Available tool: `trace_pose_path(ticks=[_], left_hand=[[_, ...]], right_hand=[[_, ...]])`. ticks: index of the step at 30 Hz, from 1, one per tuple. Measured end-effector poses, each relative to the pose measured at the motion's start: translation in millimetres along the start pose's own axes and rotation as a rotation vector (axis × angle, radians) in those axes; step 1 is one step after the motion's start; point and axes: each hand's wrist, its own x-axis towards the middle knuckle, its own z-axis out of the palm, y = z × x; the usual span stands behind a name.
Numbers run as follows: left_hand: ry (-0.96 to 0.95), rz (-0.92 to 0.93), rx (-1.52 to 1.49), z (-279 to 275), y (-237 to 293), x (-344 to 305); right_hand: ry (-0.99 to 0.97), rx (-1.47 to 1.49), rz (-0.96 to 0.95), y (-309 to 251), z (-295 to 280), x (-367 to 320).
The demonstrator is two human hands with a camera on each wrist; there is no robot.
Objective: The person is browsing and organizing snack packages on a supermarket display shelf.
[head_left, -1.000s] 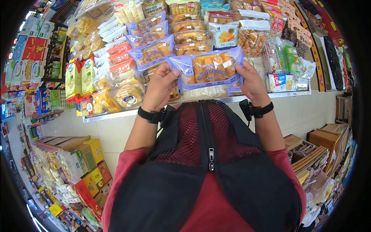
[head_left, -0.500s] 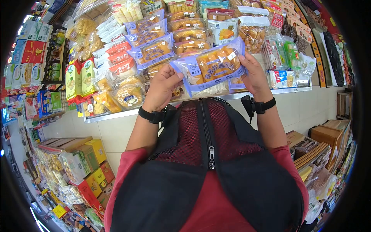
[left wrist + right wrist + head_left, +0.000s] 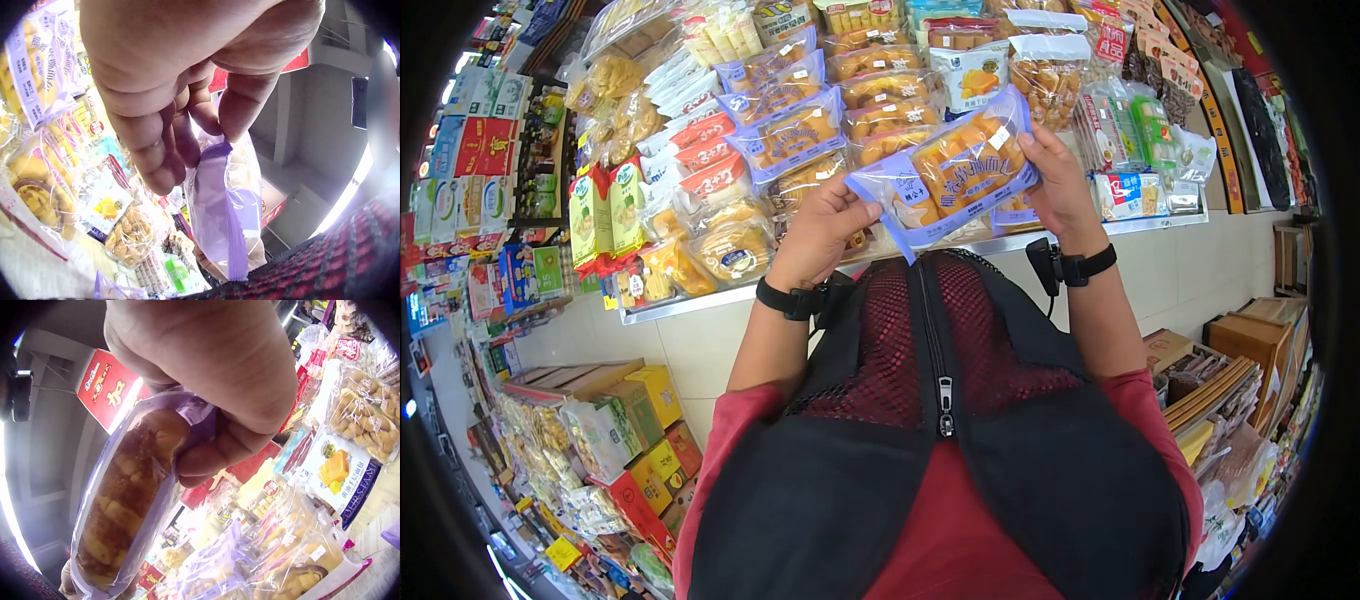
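A purple-edged clear bag of bread (image 3: 960, 175) is held up between both hands, above the front edge of the display. The left hand (image 3: 825, 228) pinches its left end between thumb and fingers; the left wrist view shows the crimped purple seal (image 3: 234, 212) at the fingertips. Its upper right corner is gripped by the right hand (image 3: 1060, 190). The bag tilts, right end higher than the left. Golden-brown bread rolls (image 3: 134, 494) show through the film in the right wrist view. Similar purple bags (image 3: 790, 135) lie in a column just behind the left hand.
The display table (image 3: 700, 303) holds rows of packaged bread and snacks. Green snack bags (image 3: 610, 210) stand at its left corner, and a white-and-blue pack (image 3: 1133, 196) at the right. Stacked cartons (image 3: 650, 470) are on the floor at left; wooden boxes (image 3: 1245, 345) stand at right.
The bag has gone from nearly level to tilted, its right end rising and its left end dropping. The right hand has moved slightly right and up; both hands keep their hold.
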Motion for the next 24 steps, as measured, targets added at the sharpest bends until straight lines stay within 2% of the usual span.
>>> trace_pose_path(ticks=[13, 21, 24], left_hand=[[-0.003, -0.024, 0.086, -4, -7, -3], [-0.156, -0.001, 0.319, 15, 4, -10], [-0.205, -0.050, 0.277, 30, 16, -17]], right_hand=[[0.013, -0.096, -0.082, -19, 16, 5], [-0.058, -0.219, -0.105, -37, 16, 19], [-0.087, -0.235, -0.103, -44, 20, 18]])
